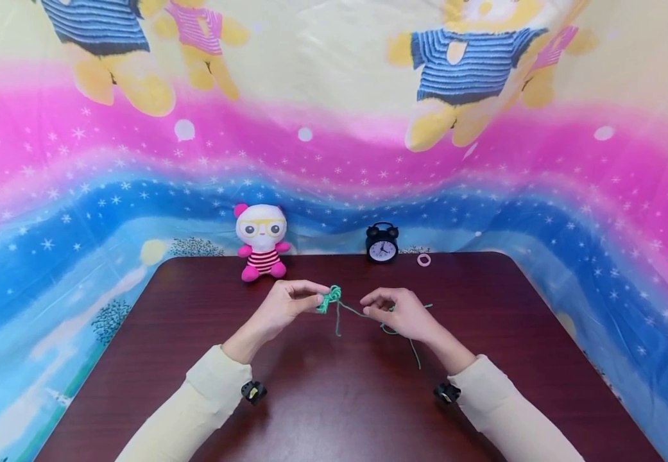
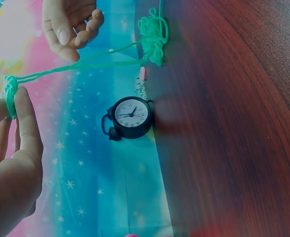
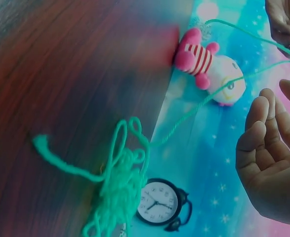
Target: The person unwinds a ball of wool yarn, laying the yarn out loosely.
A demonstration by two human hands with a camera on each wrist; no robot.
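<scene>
My left hand (image 1: 273, 317) pinches a small wound bundle of green yarn (image 1: 332, 295) between thumb and fingertips, above the table. A short tail of yarn hangs down from it. One strand runs across to a loose green tangle (image 2: 154, 39), mostly hidden behind my right hand (image 1: 400, 313) in the head view. That hand is beside the strand, fingers loosely bent and thumb apart. In the right wrist view its fingers (image 3: 256, 136) hold nothing, and the tangle (image 3: 120, 192) lies apart from them with a loose end sticking out.
A dark red-brown table (image 1: 310, 398) spreads under both hands. At its back edge sit a pink and white panda plush (image 1: 261, 240), a black alarm clock (image 1: 382, 244) and a small pink ring (image 1: 423, 260). A printed cloth (image 1: 322, 167) hangs behind and around the table.
</scene>
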